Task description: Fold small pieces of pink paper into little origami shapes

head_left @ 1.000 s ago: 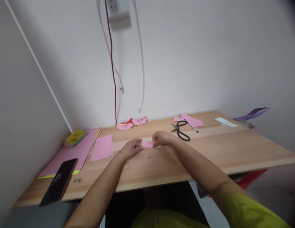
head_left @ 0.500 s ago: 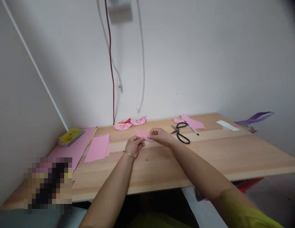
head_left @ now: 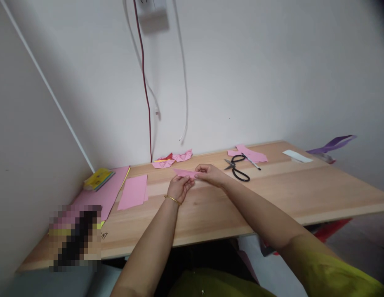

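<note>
A small piece of folded pink paper (head_left: 183, 172) is held between both my hands over the middle of the wooden table. My left hand (head_left: 180, 187), with a gold bangle at the wrist, pinches its near edge between thumb and fingers. On the right side, my right hand (head_left: 208, 175) grips the paper with thumb and curled fingers. Part of the paper is hidden behind the fingers. Black-handled scissors (head_left: 236, 168) lie open on the table just right of my right hand. Folded pink paper shapes (head_left: 163, 163) rest behind my hands by the wall.
Pink sheets (head_left: 132, 192) lie left of my hands, beside a larger pink stack (head_left: 113, 194) carrying a yellow packet (head_left: 98, 179). A pen (head_left: 252, 162) lies across pink scraps (head_left: 256, 156) at the back right. Farther right are a white strip (head_left: 297, 156) and a purple ribbon (head_left: 330, 145).
The pink paper has tilted and now shows as a narrower strip. My left fingers have shifted under it, nearer my right hand. The whole view has moved slightly.
</note>
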`<move>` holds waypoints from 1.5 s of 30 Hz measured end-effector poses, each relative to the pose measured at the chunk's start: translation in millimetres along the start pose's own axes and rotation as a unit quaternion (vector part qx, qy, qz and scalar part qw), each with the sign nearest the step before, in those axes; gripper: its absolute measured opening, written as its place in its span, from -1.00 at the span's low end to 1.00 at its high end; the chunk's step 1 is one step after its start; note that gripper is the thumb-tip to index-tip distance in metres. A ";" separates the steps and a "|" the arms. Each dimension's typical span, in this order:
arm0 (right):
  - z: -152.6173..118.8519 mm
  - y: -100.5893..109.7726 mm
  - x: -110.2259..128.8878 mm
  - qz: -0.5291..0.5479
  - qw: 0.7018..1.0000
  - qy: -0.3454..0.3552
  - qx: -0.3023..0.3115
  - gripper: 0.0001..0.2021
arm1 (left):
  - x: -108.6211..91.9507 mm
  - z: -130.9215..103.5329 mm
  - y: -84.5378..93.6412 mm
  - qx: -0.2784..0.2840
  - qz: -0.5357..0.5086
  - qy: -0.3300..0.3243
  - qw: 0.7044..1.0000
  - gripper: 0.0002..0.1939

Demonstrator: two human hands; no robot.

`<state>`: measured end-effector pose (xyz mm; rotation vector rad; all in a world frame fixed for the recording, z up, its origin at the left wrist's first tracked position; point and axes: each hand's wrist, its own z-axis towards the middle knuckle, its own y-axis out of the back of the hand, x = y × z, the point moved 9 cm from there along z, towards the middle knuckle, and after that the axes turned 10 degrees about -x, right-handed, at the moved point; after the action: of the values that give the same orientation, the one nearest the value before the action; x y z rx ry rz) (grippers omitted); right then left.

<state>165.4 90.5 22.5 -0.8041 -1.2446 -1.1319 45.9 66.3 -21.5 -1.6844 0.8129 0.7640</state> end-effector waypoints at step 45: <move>-11.5 1.3 55.8 -0.248 0.915 0.295 -0.120 -0.87 | -9.8 -2.9 -4.2 -0.010 0.066 -0.050 0.997 -0.64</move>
<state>167.4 68.4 75.0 -0.2660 -0.8130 -1.8065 44.2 65.7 -10.6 -1.6076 0.8548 0.9417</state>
